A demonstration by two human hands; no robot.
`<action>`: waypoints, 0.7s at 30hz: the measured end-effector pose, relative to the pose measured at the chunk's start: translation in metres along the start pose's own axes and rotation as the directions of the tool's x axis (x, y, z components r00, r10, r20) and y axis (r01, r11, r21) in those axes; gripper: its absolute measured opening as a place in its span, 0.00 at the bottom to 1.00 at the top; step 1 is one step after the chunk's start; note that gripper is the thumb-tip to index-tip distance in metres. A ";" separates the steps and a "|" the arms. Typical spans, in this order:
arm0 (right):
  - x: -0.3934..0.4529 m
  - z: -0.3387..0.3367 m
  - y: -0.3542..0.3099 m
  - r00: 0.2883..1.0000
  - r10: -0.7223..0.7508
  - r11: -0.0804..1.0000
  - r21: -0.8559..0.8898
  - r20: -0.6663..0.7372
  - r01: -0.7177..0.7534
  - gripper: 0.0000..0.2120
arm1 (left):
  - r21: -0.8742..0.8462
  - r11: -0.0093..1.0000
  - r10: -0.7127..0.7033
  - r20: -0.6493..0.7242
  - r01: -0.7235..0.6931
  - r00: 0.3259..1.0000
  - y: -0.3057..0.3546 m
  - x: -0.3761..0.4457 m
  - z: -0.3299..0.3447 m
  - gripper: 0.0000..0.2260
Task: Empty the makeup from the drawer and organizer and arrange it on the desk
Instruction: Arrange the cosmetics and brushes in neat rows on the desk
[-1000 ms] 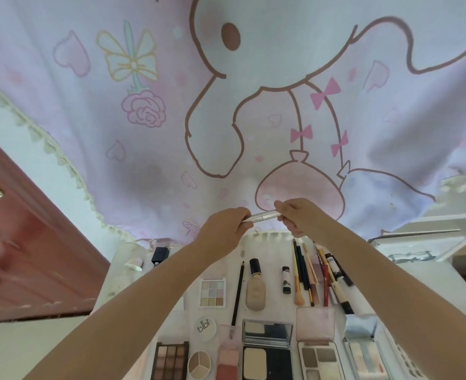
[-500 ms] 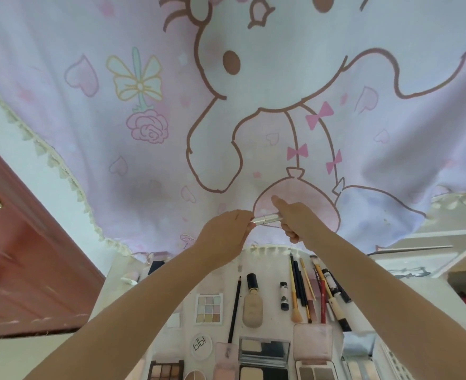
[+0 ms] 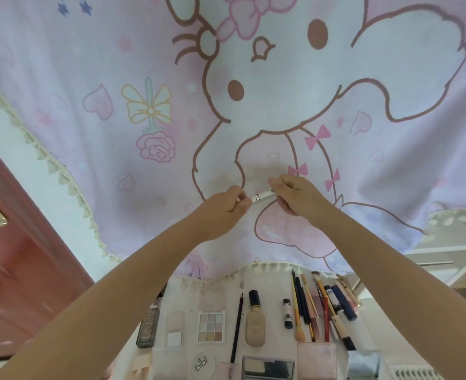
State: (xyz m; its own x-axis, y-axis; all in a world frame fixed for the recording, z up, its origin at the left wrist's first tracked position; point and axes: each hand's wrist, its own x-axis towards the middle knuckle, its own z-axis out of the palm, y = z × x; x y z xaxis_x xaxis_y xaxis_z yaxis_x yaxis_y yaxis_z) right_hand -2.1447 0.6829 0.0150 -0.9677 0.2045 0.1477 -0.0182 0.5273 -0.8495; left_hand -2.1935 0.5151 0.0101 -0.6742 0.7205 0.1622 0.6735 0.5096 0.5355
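Here I see both hands raised. Left hand (image 3: 227,205) and right hand (image 3: 294,194) each pinch one silver tube (image 3: 263,196) — fingers curled tight.

Worktop (image 3: 270,294) at lower centre of frame, curtain (image 3: 116,78) hanging behind it.
Palette (image 3: 210,327) lower centre-left; pencil (image 3: 237,326) just right of it, then bottle (image 3: 255,322), small tube (image 3: 287,313), brushes (image 3: 319,311) fanned at right. Door (image 3: 12,259) at left edge.
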 end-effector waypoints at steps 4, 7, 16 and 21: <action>-0.006 -0.006 0.003 0.999 -0.034 0.986 0.163 0.018 0.031 0.12 | 0.111 0.994 -0.006 -0.010 0.007 1.000 -0.006 0.002 0.001 0.03; -0.007 -0.005 0.007 0.999 -0.044 0.989 0.140 0.033 0.039 0.11 | 0.449 0.890 0.188 -0.194 -0.083 0.963 -0.010 0.004 0.002 0.05; -0.017 0.000 0.014 0.997 0.061 0.980 0.192 -0.056 -0.049 0.09 | 0.774 0.630 0.484 -0.329 -0.061 0.811 -0.021 0.006 0.018 0.13; -0.022 0.002 0.021 0.991 0.134 0.942 0.310 -0.005 -0.126 0.04 | 0.715 0.680 0.508 -0.299 -0.162 0.808 -0.024 0.004 0.030 0.12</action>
State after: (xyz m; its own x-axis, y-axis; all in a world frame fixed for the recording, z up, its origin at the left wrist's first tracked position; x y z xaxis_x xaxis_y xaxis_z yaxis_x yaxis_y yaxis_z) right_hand -2.1245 0.6881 -0.0069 -0.9600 0.2778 0.0348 0.0269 0.2153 -0.9762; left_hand -2.2035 0.5195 -0.0268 -0.2933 0.7001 0.6511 0.7841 0.5657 -0.2551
